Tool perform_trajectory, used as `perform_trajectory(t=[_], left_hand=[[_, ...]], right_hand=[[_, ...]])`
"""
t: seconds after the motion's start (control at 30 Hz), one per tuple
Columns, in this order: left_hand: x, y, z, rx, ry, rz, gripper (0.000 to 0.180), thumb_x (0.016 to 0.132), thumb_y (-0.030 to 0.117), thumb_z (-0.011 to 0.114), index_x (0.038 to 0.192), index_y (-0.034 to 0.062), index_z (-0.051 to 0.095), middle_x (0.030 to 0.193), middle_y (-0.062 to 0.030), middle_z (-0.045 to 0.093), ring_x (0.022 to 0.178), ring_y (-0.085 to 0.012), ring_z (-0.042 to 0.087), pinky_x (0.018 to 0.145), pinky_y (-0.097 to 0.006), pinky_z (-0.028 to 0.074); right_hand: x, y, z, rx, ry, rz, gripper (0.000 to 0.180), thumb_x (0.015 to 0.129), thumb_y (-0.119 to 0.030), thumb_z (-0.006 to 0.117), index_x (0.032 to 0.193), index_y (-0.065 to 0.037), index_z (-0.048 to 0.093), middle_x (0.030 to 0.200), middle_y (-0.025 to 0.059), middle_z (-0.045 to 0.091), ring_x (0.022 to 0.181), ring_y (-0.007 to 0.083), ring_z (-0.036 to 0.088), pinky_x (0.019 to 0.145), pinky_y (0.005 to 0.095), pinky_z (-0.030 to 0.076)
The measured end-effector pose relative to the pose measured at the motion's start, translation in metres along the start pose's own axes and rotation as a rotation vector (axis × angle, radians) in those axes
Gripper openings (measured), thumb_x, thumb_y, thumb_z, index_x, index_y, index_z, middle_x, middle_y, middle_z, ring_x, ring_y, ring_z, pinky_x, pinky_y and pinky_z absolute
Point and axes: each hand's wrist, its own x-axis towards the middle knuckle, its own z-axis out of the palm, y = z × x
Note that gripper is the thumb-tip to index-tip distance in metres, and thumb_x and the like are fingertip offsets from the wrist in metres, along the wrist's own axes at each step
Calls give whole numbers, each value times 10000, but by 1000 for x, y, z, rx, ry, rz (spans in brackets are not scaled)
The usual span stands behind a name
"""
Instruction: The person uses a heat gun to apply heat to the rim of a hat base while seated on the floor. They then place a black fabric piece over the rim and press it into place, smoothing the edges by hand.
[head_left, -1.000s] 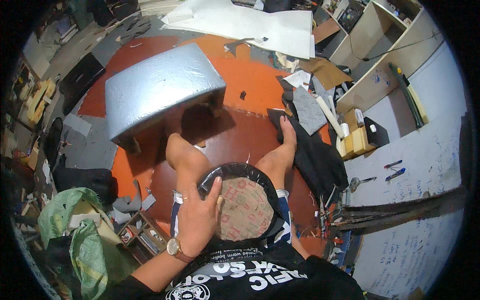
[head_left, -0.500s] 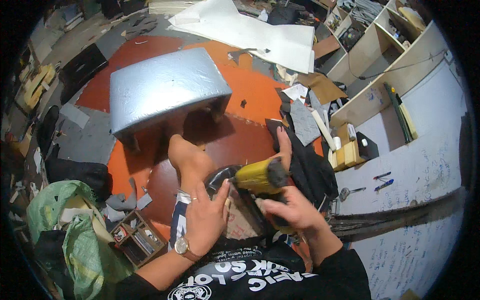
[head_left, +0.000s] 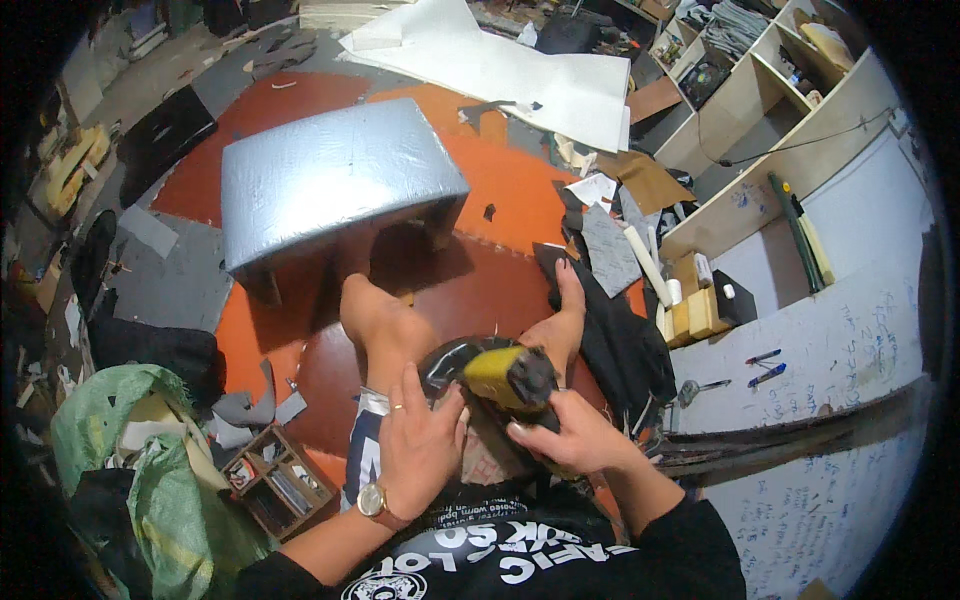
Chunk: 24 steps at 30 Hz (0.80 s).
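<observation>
A small panel lies across my lap, wrapped at its edge in glossy black covering (head_left: pixel 447 366), with a pale printed underside (head_left: pixel 490 452). My left hand (head_left: pixel 420 445), wearing a ring and a wristwatch, grips the panel's left edge, its fingertips pressing the folded black covering. My right hand (head_left: pixel 572 432) is closed round the handle of a yellow and black staple gun (head_left: pixel 500 377). The gun's body is over the panel's far edge, its nose toward the covering near my left fingertips. Whether the nose touches the covering is hard to make out.
Beyond my bare legs stands a silver-wrapped stool (head_left: pixel 340 175). A wooden tray (head_left: pixel 275 480) and a green sack (head_left: pixel 150 500) sit at left. Black fabric (head_left: pixel 620 340) lies to the right, beside a shelf unit (head_left: pixel 740 150). White sheeting (head_left: pixel 500 60) covers floor at the back.
The staple gun has tilted and swung slightly nearer, its rear end shifting left and down. My left hand has shifted slightly along the panel's edge.
</observation>
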Motion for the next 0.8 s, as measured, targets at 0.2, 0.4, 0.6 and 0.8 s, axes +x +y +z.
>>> perform_trajectory(t=[0.2,0.4,0.6,0.8], left_hand=[[6,-27,-18,-250,-53,111,536,876,176,856,1389,173,701,1597,-291,498,1371,-497,571,1130,-527,505],[80,-57,-13,-520,-193,111,912,920,280,873,1633,-57,413,1496,-293,621,1376,-419,626,1195,-457,457],[87,-47,-3,-291,-443,168,958,883,368,897,1638,1,438,1548,-260,604,1435,-440,577,1205,-511,432],[76,-44,-4,-391,-391,204,879,894,314,883,1629,63,470,1576,-208,599,1465,-391,570,1203,-524,429]], right_hand=[[-45,28,36,-455,246,-142,844,833,-383,877,1557,-71,574,995,250,761,929,446,767,809,493,619],[-42,37,65,-688,140,-320,961,853,-635,858,1568,-59,573,768,152,629,727,327,656,649,439,522],[-27,32,34,-619,-51,-279,714,949,-591,802,1460,-104,692,800,134,751,738,312,762,683,423,598],[67,45,5,-407,529,-554,430,904,-222,852,1297,-78,754,1254,155,712,1098,408,696,941,483,572]])
